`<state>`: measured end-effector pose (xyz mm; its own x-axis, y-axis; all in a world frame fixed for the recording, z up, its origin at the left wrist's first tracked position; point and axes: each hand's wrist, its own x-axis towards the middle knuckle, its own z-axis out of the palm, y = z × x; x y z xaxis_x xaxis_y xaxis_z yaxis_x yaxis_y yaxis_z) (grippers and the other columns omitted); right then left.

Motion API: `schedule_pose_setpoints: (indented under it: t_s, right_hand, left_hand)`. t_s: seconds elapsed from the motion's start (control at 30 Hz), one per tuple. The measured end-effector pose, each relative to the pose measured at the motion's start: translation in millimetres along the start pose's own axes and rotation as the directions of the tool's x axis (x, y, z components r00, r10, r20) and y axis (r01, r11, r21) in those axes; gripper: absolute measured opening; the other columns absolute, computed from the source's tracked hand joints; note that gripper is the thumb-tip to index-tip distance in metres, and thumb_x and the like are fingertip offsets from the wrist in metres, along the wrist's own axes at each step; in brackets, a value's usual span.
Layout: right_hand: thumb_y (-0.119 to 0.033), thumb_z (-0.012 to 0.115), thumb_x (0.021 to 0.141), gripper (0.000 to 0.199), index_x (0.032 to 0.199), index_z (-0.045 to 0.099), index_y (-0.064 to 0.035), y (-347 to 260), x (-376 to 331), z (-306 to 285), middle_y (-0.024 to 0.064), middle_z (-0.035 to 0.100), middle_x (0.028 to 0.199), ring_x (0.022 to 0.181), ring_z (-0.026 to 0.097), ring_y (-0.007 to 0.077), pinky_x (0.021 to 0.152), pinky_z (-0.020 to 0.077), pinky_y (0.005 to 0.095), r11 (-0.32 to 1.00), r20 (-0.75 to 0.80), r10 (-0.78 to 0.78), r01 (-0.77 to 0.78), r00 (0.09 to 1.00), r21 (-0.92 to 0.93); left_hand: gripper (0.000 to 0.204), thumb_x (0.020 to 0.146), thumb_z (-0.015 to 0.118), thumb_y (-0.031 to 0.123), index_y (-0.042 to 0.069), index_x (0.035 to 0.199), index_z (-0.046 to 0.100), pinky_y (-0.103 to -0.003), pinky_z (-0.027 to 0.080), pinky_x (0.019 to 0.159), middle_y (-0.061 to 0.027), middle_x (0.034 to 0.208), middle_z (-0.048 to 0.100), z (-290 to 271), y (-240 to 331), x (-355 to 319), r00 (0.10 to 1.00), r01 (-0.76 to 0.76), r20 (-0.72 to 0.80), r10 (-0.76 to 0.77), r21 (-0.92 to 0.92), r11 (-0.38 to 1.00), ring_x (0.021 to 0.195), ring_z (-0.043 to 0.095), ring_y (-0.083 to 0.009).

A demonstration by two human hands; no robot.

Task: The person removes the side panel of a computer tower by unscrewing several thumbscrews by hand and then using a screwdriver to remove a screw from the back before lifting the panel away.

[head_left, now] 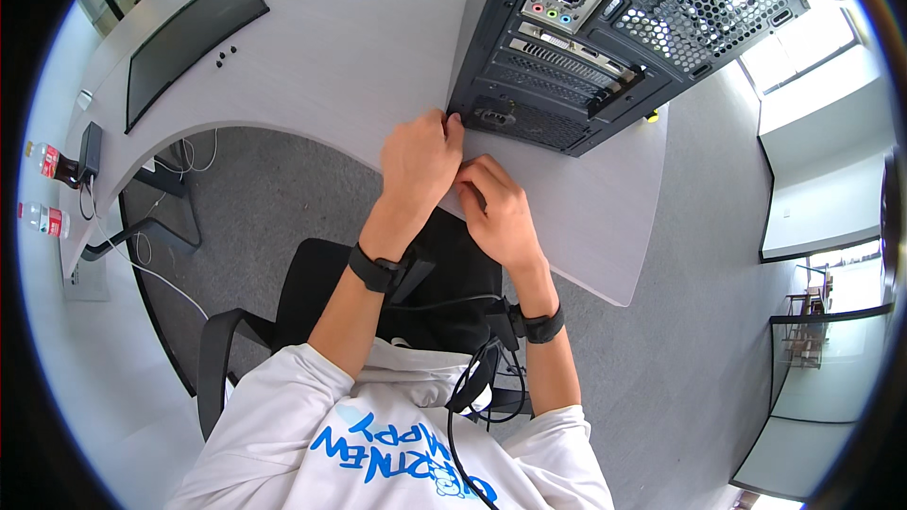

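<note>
A dark computer tower stands on the light desk with its back panel facing me, showing ports and perforated vents. My left hand is closed at the tower's lower left corner, its thumb and fingertips against the edge beside the power supply socket. Whatever those fingers pinch, if anything, is hidden. Just to the right and nearer to me, my right hand has its fingers curled in over the desk's front edge, close to the left hand. No object can be made out in it.
A monitor lies flat on the curved desk at the left, with several small black pieces beside it. Two bottles and a black box are at the far left. A black chair is under me.
</note>
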<state>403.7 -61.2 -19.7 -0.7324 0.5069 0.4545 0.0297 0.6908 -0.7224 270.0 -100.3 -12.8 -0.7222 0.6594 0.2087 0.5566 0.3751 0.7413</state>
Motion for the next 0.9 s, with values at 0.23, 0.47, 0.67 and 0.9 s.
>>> schedule_pose_setpoints:
  t_s: [0.23, 0.47, 0.67, 0.9]
  right_hand:
    - [0.011, 0.055, 0.081, 0.013, 0.089, 0.062, 0.0022, -3.0, 0.8, 1.1, 0.0148, 0.057, 0.087, 0.076, 0.059, 0.035, 0.067, 0.0493, 0.0397, 0.999, 0.01, 0.037, -0.038, 0.999, 0.012]
    - [0.011, 0.056, 0.081, 0.013, 0.089, 0.061, 0.0026, -2.7, -0.5, -1.8, 0.0149, 0.058, 0.087, 0.076, 0.059, 0.0352, 0.068, 0.0493, 0.0393, 1.0, 0.01, 0.027, -0.027, 1.0, 0.005]
    - [0.011, 0.056, 0.081, 0.013, 0.09, 0.061, 0.0025, -4.5, 0.7, 0.1, 0.0151, 0.058, 0.088, 0.076, 0.059, 0.0356, 0.068, 0.0493, 0.0393, 1.0, 0.006, 0.029, -0.029, 1.0, -0.004]
    - [0.009, 0.058, 0.083, 0.012, 0.09, 0.061, 0.001, -3.9, 3.8, 4.7, 0.0147, 0.06, 0.09, 0.079, 0.06, 0.0359, 0.068, 0.0493, 0.0384, 1.0, -0.006, -0.013, 0.013, 1.0, 0.002]
  left_hand:
    - [0.039, 0.094, 0.056, 0.029, 0.001, 0.069, 0.064, -0.051, 0.051, 0.059, -0.0227, 0.066, 0.064, 5.1, -15.7, 3.2, 0.97, -0.241, -0.01, 0.242, 0.061, 0.969, 0.063, 0.064, -0.0441]
    - [0.036, 0.091, 0.061, 0.028, -0.002, 0.071, 0.062, -0.049, 0.047, 0.057, -0.0216, 0.064, 0.062, 2.0, 0.2, -4.8, 0.998, -0.024, -0.064, 0.022, -0.028, 0.999, 0.063, 0.062, -0.043]
    - [0.033, 0.091, 0.06, 0.025, -0.002, 0.072, 0.062, -0.047, 0.046, 0.055, -0.0205, 0.062, 0.06, 1.2, -3.5, -0.9, 0.999, -0.005, -0.039, 0.004, -0.032, 0.999, 0.061, 0.061, -0.0413]
    - [0.03, 0.09, 0.054, 0.025, -0.001, 0.078, 0.065, -0.044, 0.049, 0.061, -0.0228, 0.067, 0.061, -30.2, -19.8, 7.7, 0.993, -0.03, 0.117, 0.033, -0.023, 0.999, 0.064, 0.062, -0.039]
